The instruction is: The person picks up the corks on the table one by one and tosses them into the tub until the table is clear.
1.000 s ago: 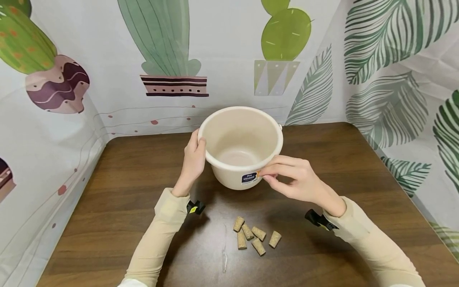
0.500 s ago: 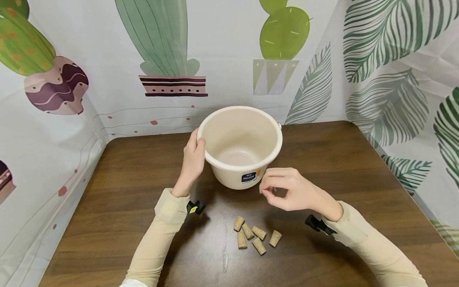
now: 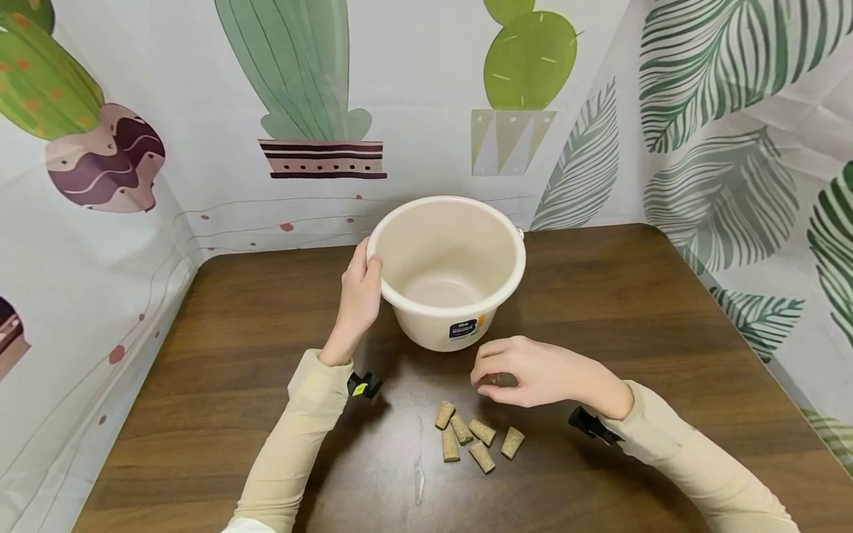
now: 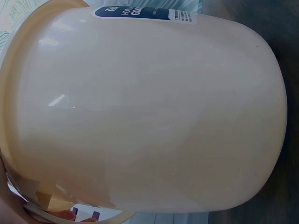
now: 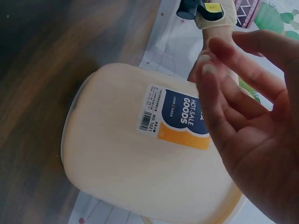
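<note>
A cream plastic bucket (image 3: 426,322) is at the far middle of the wooden table, its mouth facing up and toward me. My left hand (image 3: 358,296) grips its rim on the left, thumb over the edge. The bucket's smooth side (image 4: 149,116) fills the left wrist view. My right hand (image 3: 529,370) is apart from the bucket, in front of its right side, fingers loosely bent. Nothing shows between its thumb and fingers in the right wrist view. Several tapered corks (image 3: 482,431) lie on the table just below and left of the right hand.
The bucket bears a blue and orange label (image 5: 180,116) on its front. Part of its handle (image 4: 107,218) shows in the left wrist view. A cloth wall (image 3: 426,89) printed with cacti and leaves stands behind the brown table (image 3: 253,326).
My right hand has let go of the bucket's label area and moved down toward the corks. The left hand, the bucket and the corks have stayed in place.
</note>
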Demonstrator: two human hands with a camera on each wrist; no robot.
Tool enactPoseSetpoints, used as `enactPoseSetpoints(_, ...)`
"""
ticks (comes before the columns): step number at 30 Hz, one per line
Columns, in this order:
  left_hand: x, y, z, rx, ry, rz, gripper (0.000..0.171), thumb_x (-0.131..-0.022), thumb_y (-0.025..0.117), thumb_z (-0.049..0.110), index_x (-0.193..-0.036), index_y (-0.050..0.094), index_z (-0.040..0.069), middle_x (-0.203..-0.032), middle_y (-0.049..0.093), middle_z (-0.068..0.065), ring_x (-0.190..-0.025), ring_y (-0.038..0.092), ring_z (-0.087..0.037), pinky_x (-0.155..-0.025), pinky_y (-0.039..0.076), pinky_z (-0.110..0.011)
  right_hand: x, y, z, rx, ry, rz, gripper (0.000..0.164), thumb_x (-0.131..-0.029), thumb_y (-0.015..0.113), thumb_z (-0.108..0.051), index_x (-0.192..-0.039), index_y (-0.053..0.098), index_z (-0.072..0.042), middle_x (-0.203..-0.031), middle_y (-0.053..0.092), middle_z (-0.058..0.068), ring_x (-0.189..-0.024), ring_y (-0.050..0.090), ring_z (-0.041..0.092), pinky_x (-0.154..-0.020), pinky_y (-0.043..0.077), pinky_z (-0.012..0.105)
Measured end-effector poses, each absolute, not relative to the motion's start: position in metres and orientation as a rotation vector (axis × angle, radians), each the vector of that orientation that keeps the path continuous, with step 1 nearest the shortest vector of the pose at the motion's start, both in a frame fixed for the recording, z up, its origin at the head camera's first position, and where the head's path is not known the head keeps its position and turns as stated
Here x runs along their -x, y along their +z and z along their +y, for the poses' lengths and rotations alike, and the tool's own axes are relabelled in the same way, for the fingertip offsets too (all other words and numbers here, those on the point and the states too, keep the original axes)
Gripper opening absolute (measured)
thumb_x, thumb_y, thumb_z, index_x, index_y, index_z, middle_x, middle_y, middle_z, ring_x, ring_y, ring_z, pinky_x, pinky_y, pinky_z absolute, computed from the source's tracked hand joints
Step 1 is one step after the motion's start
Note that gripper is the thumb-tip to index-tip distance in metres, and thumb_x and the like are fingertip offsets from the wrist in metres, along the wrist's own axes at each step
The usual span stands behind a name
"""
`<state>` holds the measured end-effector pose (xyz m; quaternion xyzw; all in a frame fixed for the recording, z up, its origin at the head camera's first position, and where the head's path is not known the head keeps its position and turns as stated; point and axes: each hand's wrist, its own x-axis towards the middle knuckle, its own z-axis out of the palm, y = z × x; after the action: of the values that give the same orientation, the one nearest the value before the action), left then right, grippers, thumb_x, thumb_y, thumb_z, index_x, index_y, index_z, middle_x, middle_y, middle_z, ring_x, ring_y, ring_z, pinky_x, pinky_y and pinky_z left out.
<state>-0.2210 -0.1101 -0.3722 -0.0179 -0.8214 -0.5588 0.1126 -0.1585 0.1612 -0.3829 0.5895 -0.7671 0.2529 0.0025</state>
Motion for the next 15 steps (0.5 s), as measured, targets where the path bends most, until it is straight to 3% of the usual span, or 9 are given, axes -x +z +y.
enactPoseSetpoints(8, 0.221, -0.373, -0.111, 0.064, -1.647, -2.401, 0.048, -0.096, 0.035, 0.023, -0.143, 0.044, 0.015, -0.138, 0.054, -0.009, -0.119, 0.053, -0.025, -0.104, 0.040, -0.045, 0.153, -0.389, 0.156, -1.902, 0.684, -2.637, 0.008, -0.086, 0.067, -0.013, -0.093, 0.067, -0.013, -0.088, 0.063, -0.002, -0.074, 0.057, 0.005, -0.068, 0.044, 0.011)
enactPoseSetpoints(15, 0.221, -0.373, -0.112, 0.077, -1.662, -2.396, 0.048, -0.097, 0.035, 0.023, -0.143, 0.044, 0.015, -0.138, 0.054, -0.011, -0.119, 0.054, -0.026, -0.104, 0.041, -0.044, 0.145, -0.396, 0.152, -1.874, 0.551, -2.864, 0.018, -0.080, 0.075, -0.022, -0.096, 0.068, -0.016, -0.086, 0.062, -0.004, -0.077, 0.058, 0.007, -0.069, 0.045, 0.014)
